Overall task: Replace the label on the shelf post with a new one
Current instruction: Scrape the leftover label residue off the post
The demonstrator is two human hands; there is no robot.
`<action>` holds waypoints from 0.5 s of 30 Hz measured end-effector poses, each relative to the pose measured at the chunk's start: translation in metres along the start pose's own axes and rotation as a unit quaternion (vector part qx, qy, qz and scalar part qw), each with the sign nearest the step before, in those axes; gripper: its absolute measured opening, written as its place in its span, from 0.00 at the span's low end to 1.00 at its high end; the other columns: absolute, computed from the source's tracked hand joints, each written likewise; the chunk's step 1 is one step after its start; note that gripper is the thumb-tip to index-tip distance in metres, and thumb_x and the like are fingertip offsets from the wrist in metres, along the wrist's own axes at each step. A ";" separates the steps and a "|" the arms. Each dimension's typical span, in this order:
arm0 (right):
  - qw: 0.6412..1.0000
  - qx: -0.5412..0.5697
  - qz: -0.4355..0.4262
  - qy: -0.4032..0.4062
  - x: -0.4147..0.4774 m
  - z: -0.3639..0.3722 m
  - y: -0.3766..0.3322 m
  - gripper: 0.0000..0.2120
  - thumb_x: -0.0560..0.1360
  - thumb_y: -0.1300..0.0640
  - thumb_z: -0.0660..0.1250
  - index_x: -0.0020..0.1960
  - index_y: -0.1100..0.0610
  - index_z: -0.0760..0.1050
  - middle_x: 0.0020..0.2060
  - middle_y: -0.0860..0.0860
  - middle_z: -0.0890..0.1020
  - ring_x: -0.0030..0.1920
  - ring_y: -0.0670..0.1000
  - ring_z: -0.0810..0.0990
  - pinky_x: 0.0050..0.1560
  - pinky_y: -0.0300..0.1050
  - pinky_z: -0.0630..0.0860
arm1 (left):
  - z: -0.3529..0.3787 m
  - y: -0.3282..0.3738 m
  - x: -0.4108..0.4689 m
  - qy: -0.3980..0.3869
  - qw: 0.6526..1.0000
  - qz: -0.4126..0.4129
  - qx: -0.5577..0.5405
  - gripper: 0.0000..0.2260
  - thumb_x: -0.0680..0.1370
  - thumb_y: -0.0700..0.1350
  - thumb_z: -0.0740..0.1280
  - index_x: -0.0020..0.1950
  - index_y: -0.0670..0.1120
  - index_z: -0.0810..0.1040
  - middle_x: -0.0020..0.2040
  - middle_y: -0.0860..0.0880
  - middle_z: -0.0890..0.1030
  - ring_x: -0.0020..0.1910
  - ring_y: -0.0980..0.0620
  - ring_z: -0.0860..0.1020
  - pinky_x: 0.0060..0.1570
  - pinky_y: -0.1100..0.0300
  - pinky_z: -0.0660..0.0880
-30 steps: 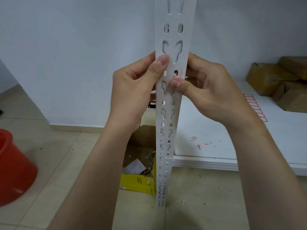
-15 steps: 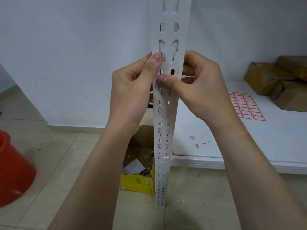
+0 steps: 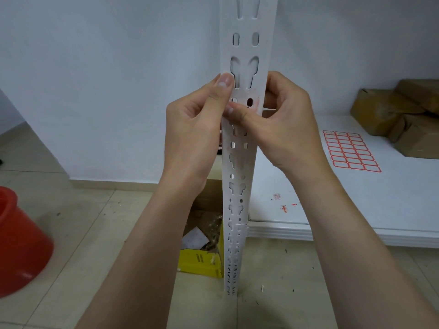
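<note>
At frame centre, with the left hand [image 3: 192, 129] and right hand [image 3: 287, 129] fingers curled round the shelf post [image 3: 245, 39], we should scrape the right thumb firmly across the faint red label residue [image 3: 255, 96].

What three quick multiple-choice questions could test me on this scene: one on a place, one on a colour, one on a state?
1. The label sheet lies: A on the white shelf board; B on a chair; C in a drawer.
2. The bucket is: A blue; B red; C green.
3. The left hand and right hand: A hang idle; B wave in the air; C hold the shelf post.
Answers: 1 A, the sheet lies flat on the board near the brown parcels. 2 B, it is plainly red at the left edge. 3 C, thumbs press its front and fingers curl behind it.
</note>
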State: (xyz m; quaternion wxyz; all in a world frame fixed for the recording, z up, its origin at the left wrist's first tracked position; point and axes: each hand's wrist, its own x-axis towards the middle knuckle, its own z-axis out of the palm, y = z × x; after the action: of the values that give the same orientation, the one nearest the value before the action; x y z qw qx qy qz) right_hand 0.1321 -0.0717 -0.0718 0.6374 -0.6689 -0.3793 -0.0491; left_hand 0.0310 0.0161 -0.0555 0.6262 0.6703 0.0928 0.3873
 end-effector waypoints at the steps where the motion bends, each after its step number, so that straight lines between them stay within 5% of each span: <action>1: 1.000 0.001 0.002 0.003 0.000 0.001 0.000 0.19 0.74 0.48 0.81 0.61 0.53 0.82 0.50 0.46 0.89 0.51 0.48 0.89 0.50 0.51 0.88 | 0.000 0.001 -0.001 -0.001 1.000 0.001 0.002 0.12 0.86 0.50 0.63 0.48 0.55 0.86 0.46 0.55 0.89 0.49 0.54 0.88 0.53 0.53 0.85; 7: 0.999 0.023 0.010 0.020 0.000 0.005 -0.002 0.15 0.72 0.51 0.81 0.55 0.53 0.82 0.44 0.45 0.89 0.45 0.47 0.89 0.44 0.45 0.85 | 0.000 0.003 -0.003 -0.014 1.000 0.012 0.009 0.14 0.86 0.50 0.62 0.47 0.55 0.85 0.42 0.56 0.89 0.46 0.57 0.88 0.48 0.61 0.84; 15: 0.998 0.040 0.022 0.038 0.000 0.015 -0.010 0.14 0.72 0.51 0.82 0.50 0.54 0.81 0.36 0.42 0.85 0.38 0.45 0.85 0.39 0.42 0.81 | -0.001 0.000 -0.003 -0.020 1.000 0.010 0.000 0.14 0.86 0.51 0.62 0.48 0.55 0.87 0.46 0.51 0.89 0.48 0.48 0.88 0.51 0.51 0.85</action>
State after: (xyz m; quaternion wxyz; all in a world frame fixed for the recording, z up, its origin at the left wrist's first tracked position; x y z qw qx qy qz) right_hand 0.1208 -0.0595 -0.0665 0.6789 -0.6485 -0.3414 -0.0450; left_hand 0.0288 0.0148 -0.0571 0.6239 0.6791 0.0740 0.3796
